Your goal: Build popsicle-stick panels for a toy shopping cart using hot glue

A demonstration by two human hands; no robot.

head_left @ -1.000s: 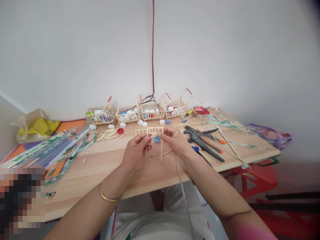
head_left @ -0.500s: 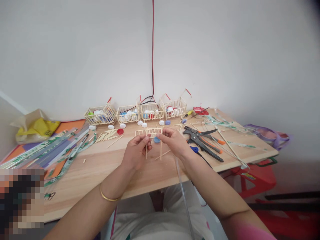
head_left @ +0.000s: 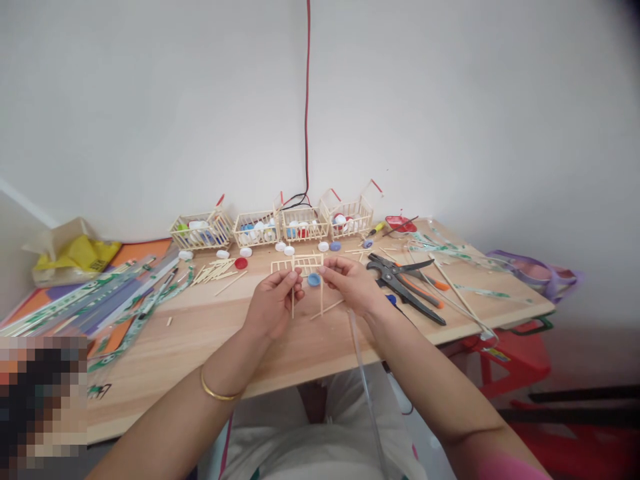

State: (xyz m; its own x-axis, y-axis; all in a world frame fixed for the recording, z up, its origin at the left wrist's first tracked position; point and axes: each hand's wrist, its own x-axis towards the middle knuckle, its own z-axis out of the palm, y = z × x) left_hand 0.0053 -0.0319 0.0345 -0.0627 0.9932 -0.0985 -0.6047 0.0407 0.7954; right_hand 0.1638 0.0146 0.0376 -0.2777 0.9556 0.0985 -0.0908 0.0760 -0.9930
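My left hand [head_left: 273,303] and my right hand [head_left: 353,283] are held close together over the middle of the wooden table [head_left: 200,333]. Each pinches a thin wooden stick that hangs down from the fingers: the left stick [head_left: 293,303] and the right stick [head_left: 321,300]. Just behind the fingers lies a small stick fence panel [head_left: 297,262] and a blue bottle cap [head_left: 313,279]. A gold bangle [head_left: 215,393] circles my left wrist.
Several small stick baskets [head_left: 305,223] filled with bottle caps line the wall. Black pliers with orange grips [head_left: 405,280] lie right of my hands. Loose sticks [head_left: 215,272], caps, plastic strips [head_left: 100,293] at the left, and a red dish [head_left: 400,223] also lie about.
Both hands stay almost in place with their sticks. The right hand has shifted slightly to the left and up.
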